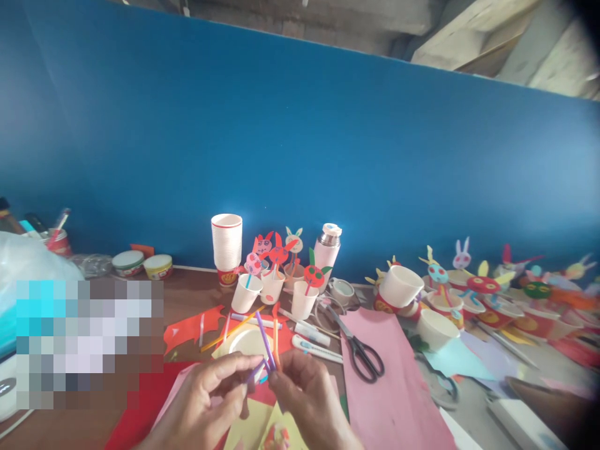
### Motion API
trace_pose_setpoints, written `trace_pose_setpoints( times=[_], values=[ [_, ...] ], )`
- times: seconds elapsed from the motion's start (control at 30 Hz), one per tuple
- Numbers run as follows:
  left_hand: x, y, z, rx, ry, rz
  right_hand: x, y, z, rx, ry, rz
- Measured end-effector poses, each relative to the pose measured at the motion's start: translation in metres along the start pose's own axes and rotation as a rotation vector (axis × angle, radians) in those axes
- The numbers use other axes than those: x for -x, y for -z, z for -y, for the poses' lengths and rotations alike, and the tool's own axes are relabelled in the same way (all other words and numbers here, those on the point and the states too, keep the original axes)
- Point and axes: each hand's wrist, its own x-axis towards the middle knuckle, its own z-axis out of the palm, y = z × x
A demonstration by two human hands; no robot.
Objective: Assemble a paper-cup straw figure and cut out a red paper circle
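Observation:
My left hand (206, 400) and my right hand (307, 397) meet low in the middle of the view, both pinched on thin drinking straws. A purple straw (264, 340) and an orange straw (276, 340) stick up from between the fingertips. Under the hands lie red paper (145, 406) and yellow paper (244, 431). Just beyond the fingers sits a white paper plate (246, 342).
Black-handled scissors (359, 350) lie on a pink sheet (398, 400) to the right. Behind stand a stack of paper cups (227, 240), cups with paper animal figures (272, 275), a flask (328, 250), and several more decorated cups (482, 300) along the blue wall. A pixelated patch is at left.

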Motion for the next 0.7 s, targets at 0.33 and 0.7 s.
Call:
trace_pose_setpoints(
  times=[0.33, 0.7],
  values=[
    [-0.002, -0.007, -0.001, -0.021, -0.061, -0.063, 0.002, -0.008, -0.011, -0.054, 0.011, -0.029],
    [-0.009, -0.006, -0.010, 0.294, 0.287, 0.115, 0.005, -0.015, -0.012, 0.000, -0.082, 0.020]
  ],
)
